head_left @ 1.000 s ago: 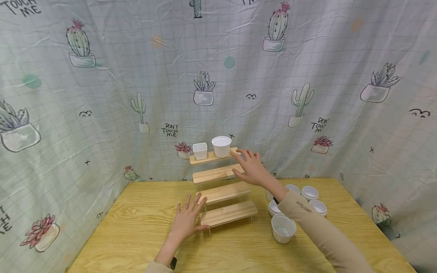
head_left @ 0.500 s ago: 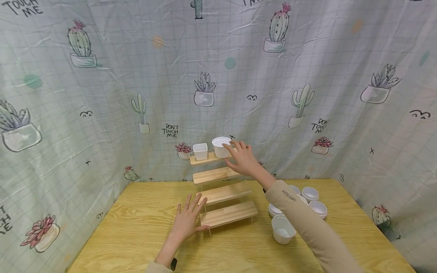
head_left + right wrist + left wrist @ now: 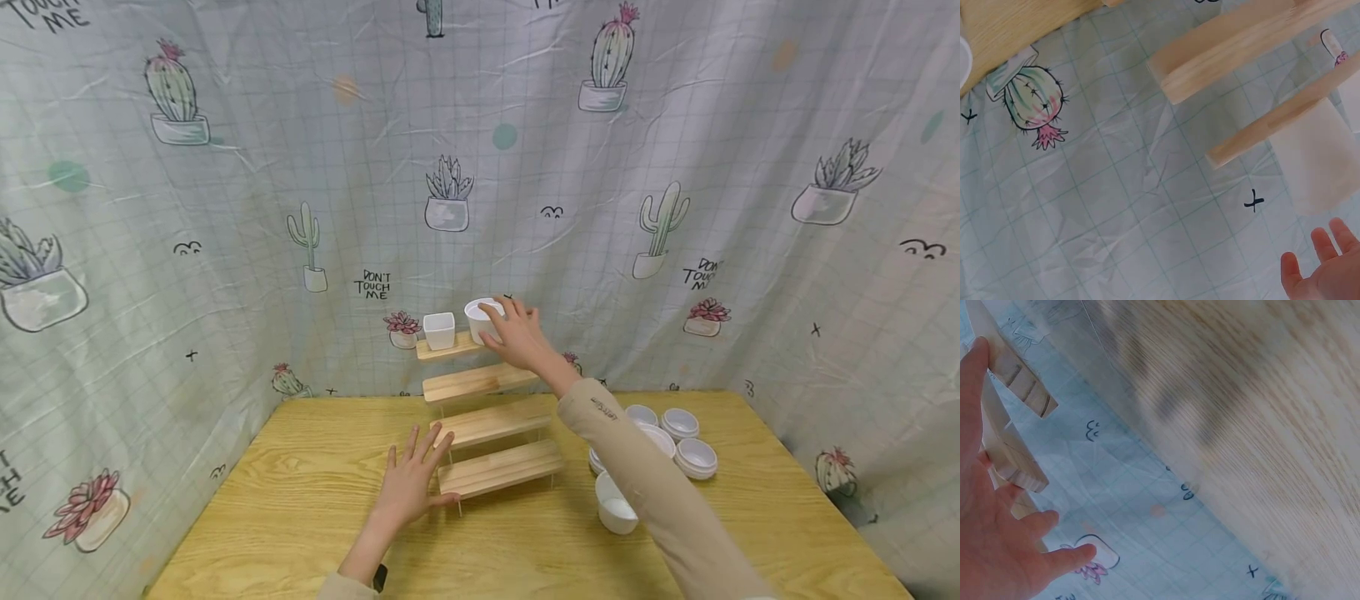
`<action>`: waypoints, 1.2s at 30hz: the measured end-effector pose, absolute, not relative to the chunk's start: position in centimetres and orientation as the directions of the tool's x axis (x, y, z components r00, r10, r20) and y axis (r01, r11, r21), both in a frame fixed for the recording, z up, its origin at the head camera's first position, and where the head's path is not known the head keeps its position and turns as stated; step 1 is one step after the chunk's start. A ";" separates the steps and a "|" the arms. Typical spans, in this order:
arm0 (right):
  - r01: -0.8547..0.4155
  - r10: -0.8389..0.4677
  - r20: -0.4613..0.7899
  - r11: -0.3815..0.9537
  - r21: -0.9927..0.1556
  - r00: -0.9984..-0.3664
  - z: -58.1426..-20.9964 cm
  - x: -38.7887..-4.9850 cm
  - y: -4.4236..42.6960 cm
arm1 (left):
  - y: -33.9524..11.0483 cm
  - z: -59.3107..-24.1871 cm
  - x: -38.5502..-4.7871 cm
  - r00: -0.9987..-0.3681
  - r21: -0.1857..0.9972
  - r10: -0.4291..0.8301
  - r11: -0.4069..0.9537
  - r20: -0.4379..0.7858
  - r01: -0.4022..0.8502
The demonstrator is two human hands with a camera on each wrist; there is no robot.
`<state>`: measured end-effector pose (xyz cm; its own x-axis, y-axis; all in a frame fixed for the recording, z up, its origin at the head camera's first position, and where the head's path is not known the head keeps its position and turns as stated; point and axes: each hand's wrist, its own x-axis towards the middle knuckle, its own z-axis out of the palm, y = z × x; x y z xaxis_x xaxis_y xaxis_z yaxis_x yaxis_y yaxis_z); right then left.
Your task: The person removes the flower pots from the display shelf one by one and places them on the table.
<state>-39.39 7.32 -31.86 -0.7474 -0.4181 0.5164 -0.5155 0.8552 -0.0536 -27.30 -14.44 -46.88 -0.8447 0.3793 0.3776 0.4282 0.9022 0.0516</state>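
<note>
A four-step wooden rack (image 3: 491, 425) stands on the table, with a small square white pot (image 3: 439, 332) and a round white pot (image 3: 476, 317) on its top step. My right hand (image 3: 522, 337) is at the right side of the round pot, index finger over the rim and thumb in front. In the right wrist view, several relaxed fingers (image 3: 1324, 245) show below that pot (image 3: 1317, 164), a little apart from it; the thumb is out of sight. Spread-fingered, my left hand (image 3: 407, 492) rests against the rack's lower left end, thumb by the bottom step.
To the rack's right, several shallow white dishes (image 3: 696, 457) cluster on the wooden table (image 3: 300, 475), partly behind my right sleeve (image 3: 637, 467). A deeper white pot (image 3: 615, 508) sits nearer. A cactus-printed curtain (image 3: 360, 150) surrounds the table's back and sides.
My right hand has moved left from the top step's right end to the round pot. The left hand, the rack and both pots on the top step have stayed in place.
</note>
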 end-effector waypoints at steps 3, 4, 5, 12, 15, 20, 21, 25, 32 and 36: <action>-0.501 -0.410 0.492 0.863 -0.063 -0.768 -31.8 -39.9 7.1 | -14.4 -46.9 -27.4 -0.849 0.058 0.377 0.903 0.370 0.426; -0.496 -0.408 0.479 0.866 -0.067 -0.777 -31.8 -40.0 7.0 | -14.4 -46.9 -27.4 -0.850 0.061 0.376 0.903 0.370 0.426; -0.490 -0.406 0.465 0.869 -0.070 -0.787 -31.7 -40.2 6.9 | -14.4 -46.9 -27.3 -0.850 0.065 0.375 0.902 0.370 0.426; -0.457 -0.383 0.376 0.881 -0.126 -0.843 -31.1 -41.1 6.5 | -14.4 -46.7 -27.3 -0.842 0.069 0.380 0.897 0.382 0.436; -0.443 -0.376 0.355 0.887 -0.130 -0.856 -31.0 -41.4 6.5 | -14.4 -46.6 -27.2 -0.839 0.066 0.384 0.895 0.385 0.440; -0.427 -0.370 0.319 0.895 -0.131 -0.872 -31.1 -42.0 6.3 | -14.4 -46.7 -27.1 -0.834 0.076 0.388 0.890 0.393 0.450; -0.425 -0.370 0.313 0.896 -0.130 -0.875 -31.1 -42.1 6.3 | -14.5 -46.7 -27.1 -0.828 0.079 0.391 0.886 0.402 0.457; -0.416 -0.374 0.269 0.901 -0.124 -0.888 -31.0 -42.2 6.0 | -14.7 -47.3 -27.3 -0.785 0.066 0.414 0.866 0.461 0.495; -0.407 -0.383 0.184 0.906 -0.118 -0.905 -30.7 -42.0 5.4 | -14.5 -47.0 -27.3 -0.826 0.080 0.389 0.886 0.407 0.457; -0.406 -0.386 0.172 0.908 -0.104 -0.906 -30.9 -42.1 5.3 | -14.4 -46.8 -27.3 -0.857 0.081 0.371 0.902 0.357 0.424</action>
<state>-42.05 5.30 -30.88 -0.9063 -0.3861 0.1721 -0.4064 0.9078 -0.1036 -27.25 -14.41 -46.78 -0.8572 0.3711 0.3571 0.4241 0.9020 0.0806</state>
